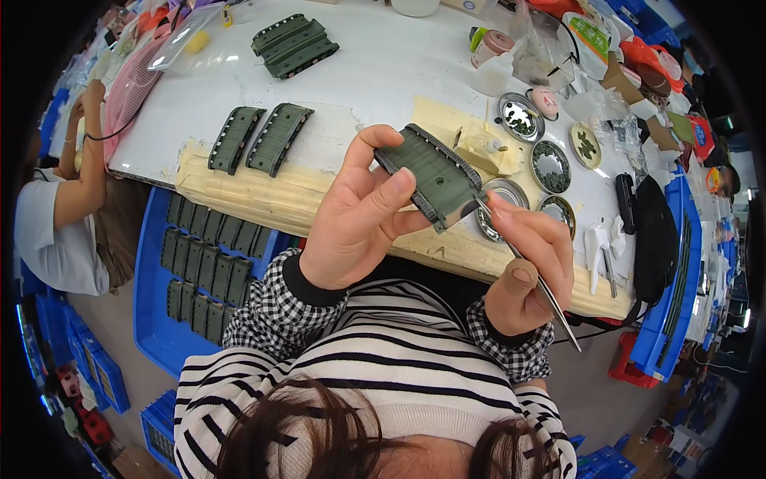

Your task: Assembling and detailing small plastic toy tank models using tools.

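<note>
My left hand (347, 211) grips a dark green model tank hull (431, 172) with tracks along both long sides, tilted above the table's front edge. Its thumb presses on the flat face and the fingers wrap behind. In my right hand (538, 259) is a pair of metal tweezers (558, 310), its tips at the hull's lower right end. Whether the tips pinch a small part is too small to tell. A fingertip cover sits on one right finger. Two similar hulls (236, 140) lie on the table to the left, and a further group of hulls (295, 48) lies behind them.
Round dishes of small green parts (550, 168) stand right of my hands, near a tape-wrapped block (488, 152). A blue bin (152, 311) below the table at left holds several hulls. A person (60, 215) sits at far left. White cloth (596, 243) lies at right.
</note>
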`<act>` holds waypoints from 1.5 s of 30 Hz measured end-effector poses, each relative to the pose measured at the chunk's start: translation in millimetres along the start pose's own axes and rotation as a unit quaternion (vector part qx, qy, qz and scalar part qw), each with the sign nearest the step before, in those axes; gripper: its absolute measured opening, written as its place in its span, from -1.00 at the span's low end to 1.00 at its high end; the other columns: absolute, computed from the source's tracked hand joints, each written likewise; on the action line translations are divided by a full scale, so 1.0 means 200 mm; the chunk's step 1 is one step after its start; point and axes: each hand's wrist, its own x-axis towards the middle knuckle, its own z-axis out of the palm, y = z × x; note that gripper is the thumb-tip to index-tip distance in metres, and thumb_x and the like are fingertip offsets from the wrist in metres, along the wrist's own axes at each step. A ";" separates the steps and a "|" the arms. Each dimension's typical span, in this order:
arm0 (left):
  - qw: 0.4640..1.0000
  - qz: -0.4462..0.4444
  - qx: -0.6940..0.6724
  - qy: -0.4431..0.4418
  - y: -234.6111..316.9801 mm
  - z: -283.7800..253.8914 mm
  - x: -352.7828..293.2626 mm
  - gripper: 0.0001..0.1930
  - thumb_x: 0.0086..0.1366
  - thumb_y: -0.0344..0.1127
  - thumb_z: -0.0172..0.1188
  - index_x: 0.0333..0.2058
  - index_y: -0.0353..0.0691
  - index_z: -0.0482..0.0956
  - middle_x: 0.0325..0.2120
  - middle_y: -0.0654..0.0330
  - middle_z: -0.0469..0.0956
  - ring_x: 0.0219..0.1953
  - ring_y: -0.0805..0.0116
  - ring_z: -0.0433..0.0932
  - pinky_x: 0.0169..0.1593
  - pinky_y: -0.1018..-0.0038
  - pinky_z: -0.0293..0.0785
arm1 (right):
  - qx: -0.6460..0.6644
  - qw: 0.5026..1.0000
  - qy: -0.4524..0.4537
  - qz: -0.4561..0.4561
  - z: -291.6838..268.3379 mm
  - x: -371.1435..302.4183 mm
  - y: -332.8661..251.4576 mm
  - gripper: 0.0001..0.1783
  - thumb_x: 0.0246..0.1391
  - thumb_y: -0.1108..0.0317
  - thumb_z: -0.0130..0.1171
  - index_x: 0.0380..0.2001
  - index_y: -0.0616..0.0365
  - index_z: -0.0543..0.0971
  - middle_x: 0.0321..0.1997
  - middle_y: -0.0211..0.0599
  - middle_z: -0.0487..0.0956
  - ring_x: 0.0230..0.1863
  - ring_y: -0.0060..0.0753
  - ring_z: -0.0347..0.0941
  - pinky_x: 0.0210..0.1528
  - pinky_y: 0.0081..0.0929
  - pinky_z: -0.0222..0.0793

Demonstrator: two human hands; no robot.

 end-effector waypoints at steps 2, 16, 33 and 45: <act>1.000 -0.002 0.004 0.001 0.00 0.00 0.00 -0.65 0.44 -0.30 -0.09 0.14 0.02 0.08 0.21 -0.02 0.22 0.22 0.10 0.34 0.20 0.25 0.42 | 0.008 1.000 0.009 -0.002 0.01 -0.01 0.01 -0.70 0.16 0.34 0.14 -0.11 0.29 0.60 -0.15 -0.09 0.55 -0.02 -0.15 0.55 0.00 -0.38 0.46; 0.998 -0.021 -0.058 0.017 -0.02 -0.01 -0.01 -0.65 0.43 -0.34 -0.10 0.15 0.01 0.12 0.23 -0.11 0.19 0.24 -0.05 0.29 0.27 0.15 0.29 | -0.051 0.998 -0.023 -0.007 0.01 0.01 -0.02 -0.78 0.12 0.53 0.12 -0.14 0.28 0.60 -0.14 -0.09 0.55 -0.04 -0.16 0.55 0.01 -0.36 0.50; 0.998 -0.050 -0.029 0.017 -0.01 -0.03 0.00 -0.63 0.43 -0.35 -0.11 0.17 -0.02 0.13 0.24 -0.15 0.16 0.22 0.04 0.33 0.23 0.23 0.37 | -0.031 0.994 -0.095 -0.036 -0.06 0.03 0.00 -0.63 -0.06 0.49 0.29 -0.10 0.27 0.59 -0.13 -0.11 0.53 0.01 -0.09 0.52 0.09 -0.26 0.49; 0.994 -0.069 -0.083 0.009 0.00 -0.01 0.03 -0.66 0.46 -0.23 -0.13 0.16 -0.03 0.15 0.16 -0.16 0.28 0.20 -0.03 0.34 0.20 0.27 0.43 | 0.029 1.000 -0.004 -0.003 -0.06 0.01 0.02 -0.69 0.18 0.24 0.15 -0.12 0.24 0.59 -0.17 -0.11 0.61 -0.12 -0.18 0.55 -0.08 -0.37 0.48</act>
